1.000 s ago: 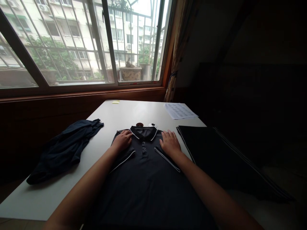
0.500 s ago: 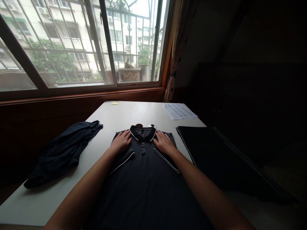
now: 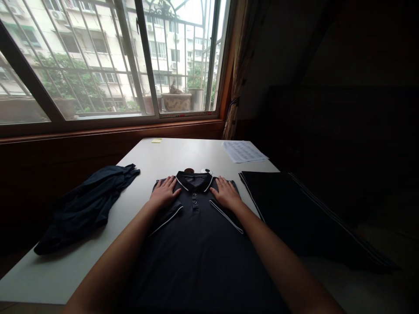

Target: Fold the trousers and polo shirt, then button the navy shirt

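A dark polo shirt (image 3: 199,253) lies front up before me, its black collar (image 3: 194,183) edged in white and pointing away from me. Both sleeves are laid inward over the chest, their white-trimmed cuffs slanting beside the button placket (image 3: 195,203). My left hand (image 3: 164,192) rests flat on the left shoulder, fingers stretched out and touching the fabric. On the opposite shoulder my right hand (image 3: 225,192) lies palm down, fingers spread, just beside the collar. Neither hand grips anything. My forearms cover part of the shirt's sides.
The shirt lies on a white table (image 3: 176,152). A crumpled dark garment (image 3: 87,207) lies left, and dark trousers (image 3: 304,213) with white side stripes right. Two round objects (image 3: 206,171) sit behind the collar. Papers (image 3: 245,151) and a yellow note (image 3: 156,141) are at the far edge.
Both hands have shifted slightly outward from the collar along the shoulders, with the fingers a little more spread. The shirt lies almost as before.
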Motion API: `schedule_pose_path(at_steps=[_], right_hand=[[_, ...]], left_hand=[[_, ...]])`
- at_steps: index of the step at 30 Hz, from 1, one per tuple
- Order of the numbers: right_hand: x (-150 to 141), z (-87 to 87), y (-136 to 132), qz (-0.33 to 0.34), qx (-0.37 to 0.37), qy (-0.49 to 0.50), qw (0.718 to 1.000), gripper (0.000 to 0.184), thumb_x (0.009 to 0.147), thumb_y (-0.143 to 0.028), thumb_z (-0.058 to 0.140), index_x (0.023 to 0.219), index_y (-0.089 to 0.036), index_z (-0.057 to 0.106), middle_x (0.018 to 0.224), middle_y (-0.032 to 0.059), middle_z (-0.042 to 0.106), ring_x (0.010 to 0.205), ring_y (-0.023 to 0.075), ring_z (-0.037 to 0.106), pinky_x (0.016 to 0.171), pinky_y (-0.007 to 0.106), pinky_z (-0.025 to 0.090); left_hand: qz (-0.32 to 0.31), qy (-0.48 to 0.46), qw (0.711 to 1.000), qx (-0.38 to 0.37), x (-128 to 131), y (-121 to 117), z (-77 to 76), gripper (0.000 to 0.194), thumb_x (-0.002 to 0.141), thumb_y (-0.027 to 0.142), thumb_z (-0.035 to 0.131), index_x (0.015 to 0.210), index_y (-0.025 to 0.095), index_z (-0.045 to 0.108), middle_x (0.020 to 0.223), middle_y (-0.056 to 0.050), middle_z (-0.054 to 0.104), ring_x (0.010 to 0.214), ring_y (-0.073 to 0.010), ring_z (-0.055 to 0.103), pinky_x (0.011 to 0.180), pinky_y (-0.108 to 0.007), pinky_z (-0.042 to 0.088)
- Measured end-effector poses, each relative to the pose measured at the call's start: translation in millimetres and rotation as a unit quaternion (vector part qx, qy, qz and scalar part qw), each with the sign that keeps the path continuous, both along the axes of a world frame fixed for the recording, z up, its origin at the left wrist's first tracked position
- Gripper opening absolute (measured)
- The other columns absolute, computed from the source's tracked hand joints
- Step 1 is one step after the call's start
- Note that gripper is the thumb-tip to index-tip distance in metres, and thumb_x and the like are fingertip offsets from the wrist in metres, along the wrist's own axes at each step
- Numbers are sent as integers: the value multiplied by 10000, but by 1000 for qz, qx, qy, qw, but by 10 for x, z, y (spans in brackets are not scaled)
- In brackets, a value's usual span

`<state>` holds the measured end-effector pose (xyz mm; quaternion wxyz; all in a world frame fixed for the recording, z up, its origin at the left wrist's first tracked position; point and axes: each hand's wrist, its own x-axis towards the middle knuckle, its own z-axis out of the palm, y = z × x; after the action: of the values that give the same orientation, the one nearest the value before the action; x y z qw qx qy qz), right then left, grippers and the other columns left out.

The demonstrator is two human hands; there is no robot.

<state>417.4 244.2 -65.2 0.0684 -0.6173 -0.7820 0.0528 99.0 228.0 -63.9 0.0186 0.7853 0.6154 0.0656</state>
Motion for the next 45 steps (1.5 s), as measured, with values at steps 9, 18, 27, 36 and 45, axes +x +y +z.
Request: schedule_pose_path(at_steps=[9,18,27,36,45], right_hand=[[4,-18,-49,-9,37,21,999,729,1015,-558,242,1542,-61,329,1636,134,249,1522,238,179,1232,391,112],[24,-30,-90,0,163,44,986,604,1024,-388,297,1515,-47,381,1623,142,283,1504,228,239,1227,362,149],[64,-103,-54,-34,98,26,994,606,1023,-422,320,1477,-39,438,1608,151,319,1483,273,266,1215,408,149],[38,-6,-153,-26,154,51,986,411,997,-359,426,1278,-143,635,1347,131,576,1250,273,465,1063,353,361],[19,-8,-160,-38,158,45,986,411,975,-346,476,1289,-128,626,1311,149,572,1219,283,463,1051,364,366]], left_hand=[[-12,2,1000,21,47,-70,67,652,1000,548,295,1546,193,336,1634,-99,256,1524,-258,205,1224,-499,172],[-14,-14,995,96,40,-177,99,539,995,319,322,1473,113,459,1585,-107,382,1493,-228,296,1239,-383,224],[12,-15,997,68,-2,-75,-69,592,1004,463,353,1489,133,430,1605,-123,336,1503,-273,268,1224,-447,232],[-15,-18,996,89,3,-162,33,494,1008,389,351,1404,162,542,1467,-104,519,1361,-250,455,1177,-371,324],[5,-13,995,94,13,-168,39,499,1004,411,366,1412,174,532,1438,-114,515,1342,-277,443,1152,-396,339]])
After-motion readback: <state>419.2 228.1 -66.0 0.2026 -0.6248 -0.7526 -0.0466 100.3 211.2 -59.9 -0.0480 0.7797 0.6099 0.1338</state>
